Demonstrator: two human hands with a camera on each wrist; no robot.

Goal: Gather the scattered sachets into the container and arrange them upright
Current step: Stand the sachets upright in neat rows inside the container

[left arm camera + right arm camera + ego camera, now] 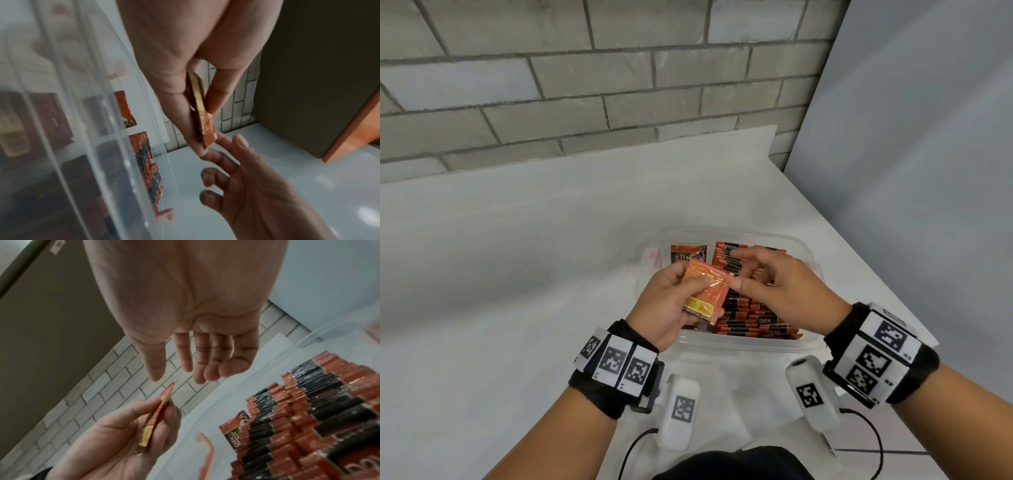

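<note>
A clear plastic container [726,344] stands on the white table, packed with several red-and-black sachets [753,318] standing in rows [308,421]. My left hand [671,301] holds a small stack of orange-and-yellow sachets [707,293] over the container's left side, thumb on top and fingers beneath; edge-on, the stack [202,113] shows between thumb and fingers. My right hand [774,284] hovers over the container with fingers extended and relaxed, its thumb tip just beside the stack's right corner. In the right wrist view the stack [158,415] sits just below the right hand's fingertips [199,378], without plain contact.
The white table [517,257] runs back to a grey brick wall [551,85]. A pale panel [911,154] rises on the right, where the table edge slants close to the container. One sachet [688,255] lies flat at the container's far left.
</note>
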